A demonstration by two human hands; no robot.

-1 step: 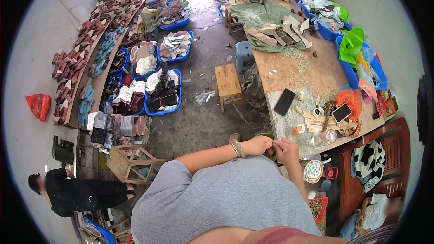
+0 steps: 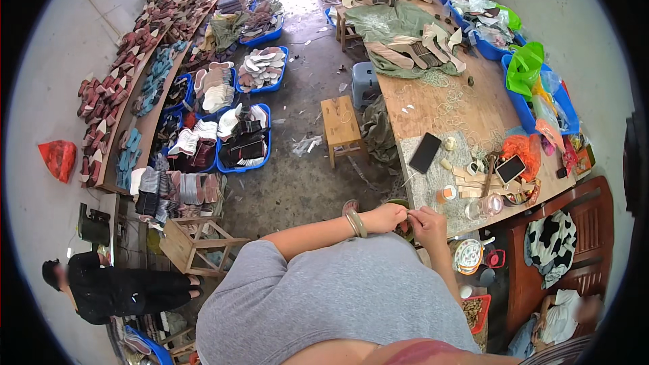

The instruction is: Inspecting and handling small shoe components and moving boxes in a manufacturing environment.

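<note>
On my feed, the left hand bends in before the grey shirt, meeting the right hand. Fingertips pinch together; I cannot tell what they grip. A green-rimmed container sits beneath them, partly hidden.

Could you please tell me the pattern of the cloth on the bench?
The cloth has black and white patches, best seen in the head view.

Strong daylight from far end; floor glares near-white there, dimmer close in. Shadows soft. Counter evenly lit. Fisheye bends walls toward rim; corners black. Far details washed out.
</note>
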